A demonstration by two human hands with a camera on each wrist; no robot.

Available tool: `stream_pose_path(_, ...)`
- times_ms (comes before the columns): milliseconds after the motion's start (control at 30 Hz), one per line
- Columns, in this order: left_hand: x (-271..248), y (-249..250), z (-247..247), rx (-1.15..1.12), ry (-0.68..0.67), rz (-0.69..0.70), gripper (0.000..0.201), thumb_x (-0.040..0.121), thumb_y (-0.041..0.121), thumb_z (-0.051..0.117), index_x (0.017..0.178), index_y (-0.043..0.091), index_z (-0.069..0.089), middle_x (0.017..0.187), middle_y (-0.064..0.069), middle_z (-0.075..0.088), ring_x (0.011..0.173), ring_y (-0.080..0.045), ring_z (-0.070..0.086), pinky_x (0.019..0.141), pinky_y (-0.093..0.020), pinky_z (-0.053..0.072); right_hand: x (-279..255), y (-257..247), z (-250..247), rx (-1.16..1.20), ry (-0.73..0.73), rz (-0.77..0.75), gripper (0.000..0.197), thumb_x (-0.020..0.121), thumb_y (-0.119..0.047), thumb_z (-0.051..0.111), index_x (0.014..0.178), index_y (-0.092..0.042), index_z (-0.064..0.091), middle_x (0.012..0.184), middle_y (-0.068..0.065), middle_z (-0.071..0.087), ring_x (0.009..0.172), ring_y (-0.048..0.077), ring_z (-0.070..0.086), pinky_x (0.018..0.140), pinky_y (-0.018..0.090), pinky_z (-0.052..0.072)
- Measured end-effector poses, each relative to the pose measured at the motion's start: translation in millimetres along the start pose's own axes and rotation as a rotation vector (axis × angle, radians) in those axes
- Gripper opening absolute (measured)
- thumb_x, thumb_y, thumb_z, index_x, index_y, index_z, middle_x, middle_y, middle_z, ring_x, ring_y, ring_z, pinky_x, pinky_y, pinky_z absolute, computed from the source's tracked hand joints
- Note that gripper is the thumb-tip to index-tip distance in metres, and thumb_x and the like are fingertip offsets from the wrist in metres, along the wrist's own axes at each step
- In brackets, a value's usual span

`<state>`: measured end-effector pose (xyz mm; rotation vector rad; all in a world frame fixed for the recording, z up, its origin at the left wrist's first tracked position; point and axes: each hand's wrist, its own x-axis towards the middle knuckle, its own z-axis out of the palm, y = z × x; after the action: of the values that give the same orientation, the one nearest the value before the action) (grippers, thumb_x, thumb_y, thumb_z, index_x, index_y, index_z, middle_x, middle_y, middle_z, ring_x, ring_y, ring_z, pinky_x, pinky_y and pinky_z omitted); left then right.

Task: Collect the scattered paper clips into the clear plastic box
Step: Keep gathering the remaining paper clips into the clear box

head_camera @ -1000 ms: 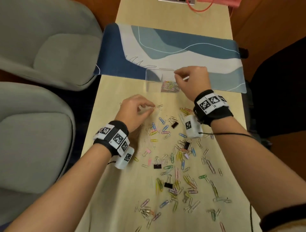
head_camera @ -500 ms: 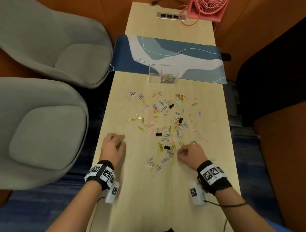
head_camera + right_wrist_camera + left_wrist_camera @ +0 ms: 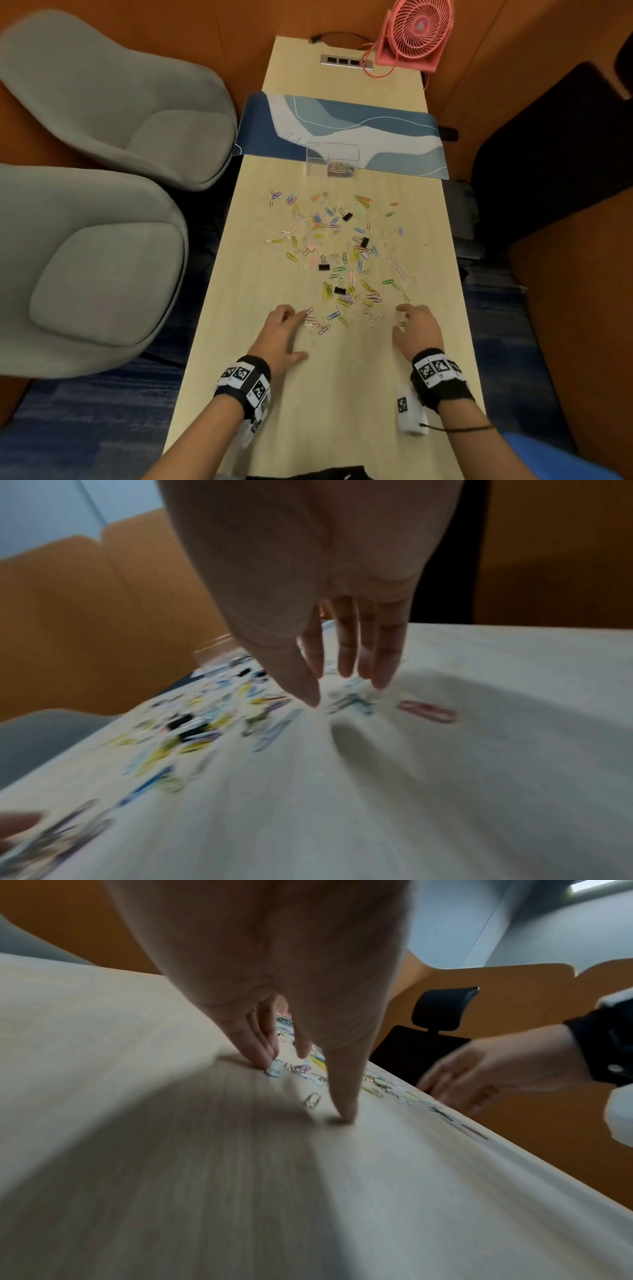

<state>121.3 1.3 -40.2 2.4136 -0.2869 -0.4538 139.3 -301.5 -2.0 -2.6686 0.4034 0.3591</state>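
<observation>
Long pale wooden table [image 3: 342, 394], carrying a spread of small coloured wire paper clips [image 3: 346, 260] with a few black binder clips [image 3: 323, 266] among them, lying ahead of and between both hands; left hand [image 3: 279, 334] palm down at the near left edge of the spread, fingers extended and resting on the table, fingertips [image 3: 263, 1056] touching a clear clip, grasping nothing; right hand [image 3: 416, 330] just above the near right edge of the spread, fingers loosely hanging toward the clips, nothing held, a pink clip [image 3: 428, 711] just to its right; small clear plastic box [image 3: 333, 159], well ahead of both hands at the front edge of a blue and white patterned mat [image 3: 342, 126], some coloured clips inside; pink desk fan [image 3: 416, 32] at the table's far end beyond the mat; two grey upholstered chairs [image 3: 102, 188] to the left of the left hand
</observation>
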Motion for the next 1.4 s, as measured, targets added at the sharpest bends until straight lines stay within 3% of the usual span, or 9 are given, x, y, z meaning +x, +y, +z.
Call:
stream_pose_path(100, -0.6, 1.2, 8.2, -0.102, 0.074, -0.009, 0.075, 0.073, 0.025, 0.079, 0.141, 0.021, 0.046, 0.126, 0.003, 0.038, 0.119, -0.013, 0.041, 0.111, -0.026, 0.031, -5.7, 23.0, 1.9, 0.005, -0.025, 0.131, 0.055, 0.078, -0.011, 0.068, 0.131, -0.012, 0.052, 0.12, 0.013, 0.047, 0.103, 0.03, 0.056, 0.096, 0.034, 0.048)
stream_pose_path(333, 10.2, 21.4, 22.4, -0.178, 0.189, 0.002, 0.053, 0.087, 0.007, 0.063, 0.136, 0.021, 0.051, 0.121, 0.01, 0.04, 0.099, -0.003, 0.053, 0.102, -0.025, 0.045, -12.6, -16.0, 32.9, 0.135, -0.036, -0.063, 0.046, 0.077, 0.002, 0.063, 0.122, -0.004, 0.062, 0.111, 0.011, 0.054, 0.094, 0.024, 0.057, 0.092, 0.022, 0.045)
stream_pose_path(433, 17.9, 29.4, 24.5, -0.021, 0.159, 0.061, 0.06, 0.09, 0.019, 0.061, 0.144, 0.029, 0.039, 0.138, 0.002, 0.033, 0.118, -0.012, 0.044, 0.108, -0.027, 0.039, -13.0, -27.3, 35.8, 0.166, -0.081, -0.16, 0.048, 0.077, -0.006, 0.067, 0.124, -0.009, 0.062, 0.111, 0.006, 0.054, 0.094, 0.019, 0.057, 0.089, 0.025, 0.05)
stream_pose_path(567, 20.5, 36.2, 26.1, 0.295, 0.052, 0.135, 0.058, 0.089, 0.043, 0.055, 0.144, 0.032, 0.038, 0.145, -0.005, 0.034, 0.122, -0.024, 0.04, 0.099, -0.035, 0.044, -16.1, -18.6, 30.7, 0.067, -0.057, -0.111, 0.053, 0.078, -0.019, 0.07, 0.129, -0.013, 0.057, 0.119, 0.005, 0.051, 0.102, 0.021, 0.057, 0.093, 0.024, 0.045)
stream_pose_path(733, 24.4, 35.9, 32.9, 0.171, 0.137, 0.086, 0.028, 0.089, 0.022, 0.063, 0.116, 0.019, 0.067, 0.123, -0.004, 0.054, 0.108, -0.022, 0.05, 0.088, -0.035, 0.052, -19.4, -30.0, 42.8, 0.053, -0.112, -0.211, 0.059, 0.08, -0.025, 0.07, 0.134, -0.01, 0.052, 0.12, 0.005, 0.047, 0.104, 0.019, 0.054, 0.094, 0.017, 0.037)
stream_pose_path(967, 26.9, 30.1, 21.6, 0.061, 0.155, 0.059, 0.011, 0.09, 0.014, 0.062, 0.093, 0.012, 0.071, 0.094, -0.003, 0.062, 0.083, -0.022, 0.059, 0.078, -0.036, 0.051, -17.1, -73.5, 56.7, -0.153, -0.101, -0.386, 0.063, 0.087, -0.029, 0.061, 0.144, -0.015, 0.037, 0.142, 0.009, 0.036, 0.126, 0.027, 0.039, 0.105, 0.035, 0.04)
stream_pose_path(1100, 25.5, 24.5, 12.6, -0.052, 0.182, 0.048, 0.008, 0.085, 0.008, 0.067, 0.086, 0.014, 0.073, 0.088, 0.001, 0.068, 0.081, -0.013, 0.062, 0.08, -0.028, 0.051, -17.8, -86.4, 62.4, -0.287, -0.101, -0.488, 0.053, 0.074, -0.007, 0.071, 0.125, -0.013, 0.059, 0.123, 0.015, 0.054, 0.104, 0.03, 0.055, 0.083, 0.035, 0.054)
stream_pose_path(1200, 25.3, 20.2, 4.0, -0.145, 0.242, 0.0, 0.008, 0.082, 0.012, 0.072, 0.082, 0.019, 0.074, 0.083, 0.007, 0.07, 0.075, -0.002, 0.061, 0.076, -0.019, 0.05, -16.2, -89.0, 59.9, -0.308, -0.143, -0.527, 0.047, 0.079, 0.012, 0.052, 0.122, -0.006, 0.057, 0.123, 0.014, 0.05, 0.11, 0.03, 0.049, 0.087, 0.035, 0.05)
stream_pose_path(1400, 30.4, 20.0, -15.9, -0.338, 0.301, -0.101, 0.008, 0.08, 0.016, 0.075, 0.078, 0.023, 0.074, 0.075, 0.012, 0.069, 0.071, -0.004, 0.064, 0.07, -0.026, 0.055, -1.0, -103.1, 48.4, -0.472, -0.223, -0.548, 0.017, 0.075, 0.011, 0.063, 0.084, -0.003, 0.067, 0.095, 0.012, 0.058, 0.089, 0.028, 0.06, 0.071, 0.032, 0.05)
